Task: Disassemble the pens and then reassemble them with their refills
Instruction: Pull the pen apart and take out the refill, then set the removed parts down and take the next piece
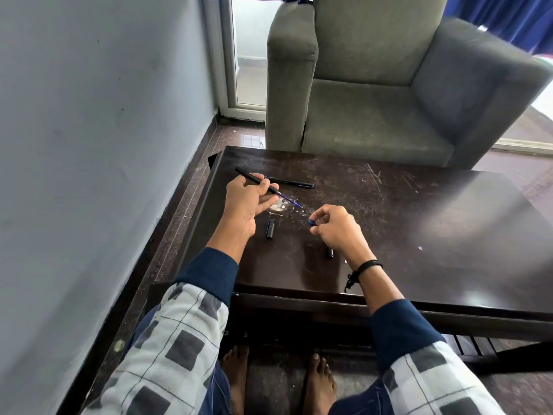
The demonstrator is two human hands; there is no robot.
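- the left hand (245,202) is hovering over the far left part of the dark wooden bench (419,220). its grip is clamping around a black pen barrel (254,179), with the thumb and curled fingers pinching it near its lower end.
- the barrel is slanting from upper left down to the right, and a thin blue refill (288,200) is sticking out of its lower end. the refill's tip is pointing toward the right hand, above a pale scuffed patch (278,206) on the bench.
- the right hand (335,226) is hanging just above the bench near its middle, apart from the left hand. its grip is closing on a small blue piece (311,222), which is being pinched at the fingertips.
- a whole black pen (291,182) is lying flat on the bench just beyond the left hand.
- a short black pen section (270,229) is lying on the bench between the two hands, closer to the left wrist.
- another small black part (330,253) is lying beside the right wrist.
- a black band (366,266) is sitting around the right wrist.
- a grey armchair (374,85) is standing just past the bench's far edge.
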